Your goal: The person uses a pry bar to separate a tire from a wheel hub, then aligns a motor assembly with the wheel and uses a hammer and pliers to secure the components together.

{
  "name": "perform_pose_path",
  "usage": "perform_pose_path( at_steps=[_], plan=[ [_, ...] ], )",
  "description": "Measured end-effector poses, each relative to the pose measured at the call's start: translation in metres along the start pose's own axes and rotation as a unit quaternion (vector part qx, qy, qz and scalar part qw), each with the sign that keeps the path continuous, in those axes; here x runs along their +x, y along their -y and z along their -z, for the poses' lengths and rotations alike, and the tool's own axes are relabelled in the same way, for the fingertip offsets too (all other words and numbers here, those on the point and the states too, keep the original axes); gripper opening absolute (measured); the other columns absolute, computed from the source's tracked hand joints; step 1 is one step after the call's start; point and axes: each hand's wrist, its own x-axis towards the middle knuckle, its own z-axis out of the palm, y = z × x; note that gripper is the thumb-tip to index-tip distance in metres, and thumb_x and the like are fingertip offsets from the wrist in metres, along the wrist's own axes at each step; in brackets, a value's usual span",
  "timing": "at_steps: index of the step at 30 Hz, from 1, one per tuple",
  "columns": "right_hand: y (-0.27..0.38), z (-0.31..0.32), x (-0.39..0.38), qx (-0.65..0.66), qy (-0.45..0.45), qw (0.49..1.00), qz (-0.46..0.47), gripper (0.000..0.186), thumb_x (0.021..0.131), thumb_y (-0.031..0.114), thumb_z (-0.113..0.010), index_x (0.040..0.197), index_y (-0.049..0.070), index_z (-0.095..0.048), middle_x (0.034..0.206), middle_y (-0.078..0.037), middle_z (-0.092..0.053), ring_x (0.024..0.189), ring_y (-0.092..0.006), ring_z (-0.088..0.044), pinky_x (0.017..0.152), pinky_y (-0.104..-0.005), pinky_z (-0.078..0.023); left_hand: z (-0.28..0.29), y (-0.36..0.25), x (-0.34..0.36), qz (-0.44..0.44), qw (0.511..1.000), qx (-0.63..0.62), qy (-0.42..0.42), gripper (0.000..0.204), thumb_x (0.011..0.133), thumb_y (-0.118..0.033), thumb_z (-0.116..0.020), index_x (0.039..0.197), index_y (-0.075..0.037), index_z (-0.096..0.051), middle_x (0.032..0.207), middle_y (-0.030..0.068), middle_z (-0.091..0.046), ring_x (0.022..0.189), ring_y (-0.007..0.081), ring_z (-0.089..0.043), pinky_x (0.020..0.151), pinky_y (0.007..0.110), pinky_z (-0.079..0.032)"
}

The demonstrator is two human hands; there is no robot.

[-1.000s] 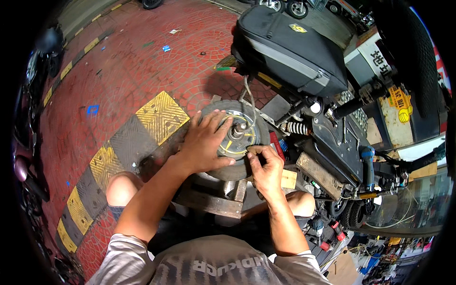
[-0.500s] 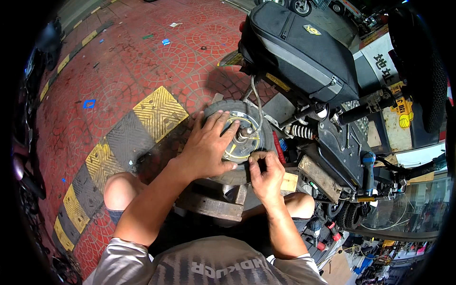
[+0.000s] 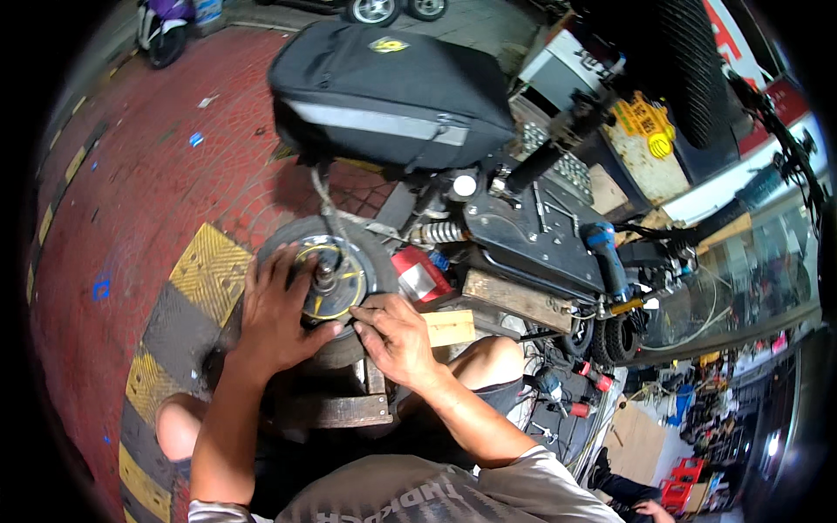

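A small scooter wheel with a black tyre (image 3: 380,268) lies flat in front of me. Its dark hub (image 3: 351,290) carries yellow markings and a central axle, and a grey cable (image 3: 335,218) runs from it toward the scooter. My left hand (image 3: 281,318) lies spread over the left side of the tyre and hub, fingers apart. At the right near edge of the rim, my right hand (image 3: 394,338) pinches with thumb and forefinger. What sits in that pinch is too small to make out. Beneath the wheel is a worn wooden stand (image 3: 336,411).
Behind the wheel stands a black scooter deck (image 3: 532,235) with loose tools and a blue-handled power tool (image 3: 603,248) on it. A black bag (image 3: 392,96) overhangs the far side. Wooden blocks (image 3: 514,299) and a red box (image 3: 421,275) lie right. Another person's hand (image 3: 649,508) shows lower right.
My view has swung to the right, so the wheel and scooter appear farther left. My left hand stays spread on the wheel, and my right hand still pinches at the rim.
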Motion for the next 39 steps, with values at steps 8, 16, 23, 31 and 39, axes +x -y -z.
perform_pose_path(
  at_steps=[8, 16, 23, 31, 39],
  plan=[
    [-0.057, 0.133, 0.03, -0.165, -0.234, 0.945, -0.157, 0.017, 0.095, 0.004, -0.08, 0.112, 0.001, -0.079, 0.104, -0.016, -0.078, 0.096, -0.0303, -0.076, 0.088, -0.0409, -0.06, 0.003, -0.003, -0.003, 0.028, 0.999, 0.013, 0.007, 0.105, 0.087, -0.067, -0.079, 0.162, 0.001, -0.05, 0.168, 0.0302, -0.043, 0.159, 0.0507, -0.037, 0.131, 0.069, -0.019],
    [-0.126, 0.257, 0.028, -0.32, -0.11, 0.897, -0.283, 0.024, 0.092, 0.007, -0.079, 0.115, 0.003, -0.083, 0.108, -0.021, -0.074, 0.101, -0.0387, -0.075, 0.093, -0.0448, -0.059, 0.0, -0.004, -0.002, 0.032, 0.999, 0.026, 0.004, 0.105, 0.087, -0.068, -0.08, 0.164, -0.002, -0.05, 0.169, 0.0293, -0.043, 0.158, 0.049, -0.038, 0.132, 0.069, -0.019],
    [-0.133, 0.267, 0.026, -0.333, -0.081, 0.905, -0.253, 0.018, 0.09, 0.005, -0.082, 0.105, -0.003, -0.078, 0.101, -0.023, -0.071, 0.095, -0.0423, -0.074, 0.086, -0.0475, -0.058, -0.005, 0.0, -0.003, 0.01, 0.999, 0.04, -0.019, 0.102, 0.088, -0.068, -0.079, 0.162, -0.004, -0.052, 0.165, 0.0279, -0.047, 0.156, 0.0478, -0.041, 0.13, 0.068, -0.023],
    [-0.158, 0.269, 0.014, -0.15, -0.241, 0.926, -0.247, 0.01, 0.101, 0.005, -0.077, 0.106, -0.001, -0.071, 0.097, -0.004, -0.072, 0.089, -0.0132, -0.064, 0.083, -0.0303, -0.053, -0.003, -0.006, -0.001, 0.017, 0.999, 0.025, -0.018, 0.101, 0.088, -0.061, -0.083, 0.163, -0.004, -0.05, 0.165, 0.0274, -0.046, 0.156, 0.045, -0.041, 0.13, 0.066, -0.025],
    [-0.04, 0.078, 0.038, 0.042, -0.073, 0.972, -0.219, 0.017, 0.101, 0.0, -0.073, 0.117, 0.001, -0.08, 0.105, -0.008, -0.08, 0.092, -0.014, -0.073, 0.084, -0.0316, -0.06, -0.002, -0.007, -0.002, 0.04, 0.999, 0.032, -0.011, 0.1, 0.088, -0.064, -0.081, 0.164, -0.006, -0.05, 0.168, 0.0275, -0.044, 0.159, 0.0458, -0.037, 0.131, 0.071, -0.021]
  ],
)
